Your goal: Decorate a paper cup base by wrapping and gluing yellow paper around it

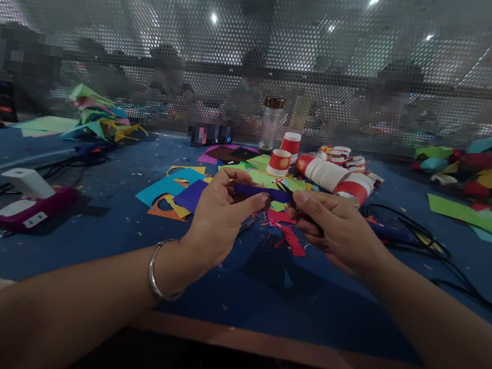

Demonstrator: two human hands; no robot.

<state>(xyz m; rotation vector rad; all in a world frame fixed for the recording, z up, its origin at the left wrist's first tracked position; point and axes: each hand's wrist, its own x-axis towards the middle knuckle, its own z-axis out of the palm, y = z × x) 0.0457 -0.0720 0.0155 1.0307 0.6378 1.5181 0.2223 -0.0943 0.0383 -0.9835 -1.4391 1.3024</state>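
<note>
My left hand [227,218], with a silver bangle at the wrist, pinches a dark blue piece of paper [249,191] between thumb and fingers. The paper looks like a narrow strip held level above the table. My right hand [332,224] is closed around small dark scissors [288,190]. Their blades point left and meet the paper's right end; the handles are hidden in my fingers. Under both hands lie red paper scraps [291,240] and thin offcuts.
Coloured paper sheets [158,184] lie left of centre. Behind stand red-and-white paper cups [279,163] and a glass bottle [271,127], with a stack of cups [330,175] lying sideways. A purple power strip [32,209] is at left; black cables [425,243] run at right. Perforated metal [230,36] rises behind.
</note>
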